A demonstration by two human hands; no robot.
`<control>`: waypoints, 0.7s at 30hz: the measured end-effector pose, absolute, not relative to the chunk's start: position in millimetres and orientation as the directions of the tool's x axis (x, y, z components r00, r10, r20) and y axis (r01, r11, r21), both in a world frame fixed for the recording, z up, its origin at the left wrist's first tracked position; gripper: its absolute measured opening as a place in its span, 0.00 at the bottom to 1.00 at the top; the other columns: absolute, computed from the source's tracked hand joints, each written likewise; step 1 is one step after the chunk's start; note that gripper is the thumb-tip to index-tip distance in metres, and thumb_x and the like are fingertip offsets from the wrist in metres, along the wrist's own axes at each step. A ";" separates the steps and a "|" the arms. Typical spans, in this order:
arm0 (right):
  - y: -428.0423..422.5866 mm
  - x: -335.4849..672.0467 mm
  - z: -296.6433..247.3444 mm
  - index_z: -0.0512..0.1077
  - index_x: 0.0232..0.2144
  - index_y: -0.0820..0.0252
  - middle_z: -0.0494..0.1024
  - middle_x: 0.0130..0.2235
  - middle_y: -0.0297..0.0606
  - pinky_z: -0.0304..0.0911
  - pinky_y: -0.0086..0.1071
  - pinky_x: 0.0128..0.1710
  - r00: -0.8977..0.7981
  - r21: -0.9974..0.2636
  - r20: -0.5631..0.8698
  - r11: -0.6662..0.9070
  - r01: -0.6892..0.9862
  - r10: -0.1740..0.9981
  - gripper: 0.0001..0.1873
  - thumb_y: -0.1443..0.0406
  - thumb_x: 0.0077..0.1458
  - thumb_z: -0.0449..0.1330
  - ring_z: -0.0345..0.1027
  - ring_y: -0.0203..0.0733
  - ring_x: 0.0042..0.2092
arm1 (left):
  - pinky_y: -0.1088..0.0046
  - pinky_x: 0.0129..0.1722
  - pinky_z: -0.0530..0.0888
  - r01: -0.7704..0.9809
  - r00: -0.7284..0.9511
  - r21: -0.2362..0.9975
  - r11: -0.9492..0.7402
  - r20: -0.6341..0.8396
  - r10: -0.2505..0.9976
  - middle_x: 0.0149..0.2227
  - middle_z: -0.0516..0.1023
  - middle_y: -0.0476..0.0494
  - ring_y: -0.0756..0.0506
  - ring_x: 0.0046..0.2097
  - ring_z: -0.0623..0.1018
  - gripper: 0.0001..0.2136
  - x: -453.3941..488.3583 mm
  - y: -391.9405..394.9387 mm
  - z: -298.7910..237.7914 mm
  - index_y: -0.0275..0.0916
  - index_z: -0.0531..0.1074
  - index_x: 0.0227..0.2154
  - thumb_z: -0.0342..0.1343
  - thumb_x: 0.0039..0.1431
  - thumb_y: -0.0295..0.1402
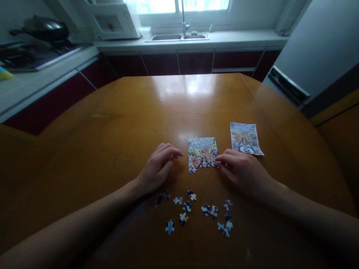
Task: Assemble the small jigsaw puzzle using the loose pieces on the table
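A partly built colourful jigsaw puzzle (202, 152) lies on the wooden table (126, 123) in front of me. My left hand (158, 168) rests on the table just left of it, fingers curled loosely with nothing visible in them. My right hand (242, 170) sits at the puzzle's lower right corner, its fingertips pinched together against the edge there; whether a piece is between them is hidden. Several loose puzzle pieces (209, 211) are scattered between my forearms, nearer to me.
A printed reference picture (246, 138) lies right of the puzzle. Beyond the table runs a counter with a sink and tap (179, 35), a microwave (113, 20) and a dark pan (45, 28) on a stove. A grey fridge (316, 48) stands at right.
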State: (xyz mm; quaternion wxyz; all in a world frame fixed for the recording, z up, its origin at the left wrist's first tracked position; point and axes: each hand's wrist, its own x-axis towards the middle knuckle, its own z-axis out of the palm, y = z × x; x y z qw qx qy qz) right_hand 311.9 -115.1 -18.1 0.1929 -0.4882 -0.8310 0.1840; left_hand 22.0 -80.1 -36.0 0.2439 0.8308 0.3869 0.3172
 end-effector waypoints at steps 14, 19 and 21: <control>-134.7 292.4 -28.7 0.75 0.35 0.60 0.74 0.35 0.38 0.60 0.32 0.36 -0.604 -0.537 0.086 0.548 0.642 0.792 0.13 0.67 0.65 0.51 0.66 0.37 0.35 | 0.66 0.43 0.70 0.485 0.465 0.651 -0.584 0.373 0.803 0.37 0.72 0.45 0.46 0.42 0.71 0.10 24.6 -81.7 -34.3 0.38 0.73 0.38 0.48 0.63 0.24; -141.4 288.6 -23.8 0.75 0.36 0.59 0.72 0.35 0.37 0.59 0.30 0.34 -0.705 -0.585 0.044 0.591 0.556 0.707 0.10 0.68 0.64 0.53 0.65 0.35 0.34 | 0.66 0.44 0.70 0.502 0.471 0.632 -0.590 0.372 0.800 0.37 0.72 0.45 0.46 0.43 0.71 0.09 25.2 -82.0 -35.2 0.38 0.73 0.37 0.49 0.63 0.24; -144.1 287.8 -18.7 0.75 0.36 0.58 0.72 0.35 0.37 0.59 0.30 0.33 -0.769 -0.596 0.031 0.630 0.498 0.638 0.09 0.66 0.63 0.55 0.64 0.35 0.34 | 0.65 0.44 0.70 0.505 0.472 0.632 -0.587 0.368 0.801 0.37 0.72 0.45 0.46 0.43 0.71 0.09 25.0 -81.8 -36.1 0.38 0.73 0.37 0.49 0.63 0.24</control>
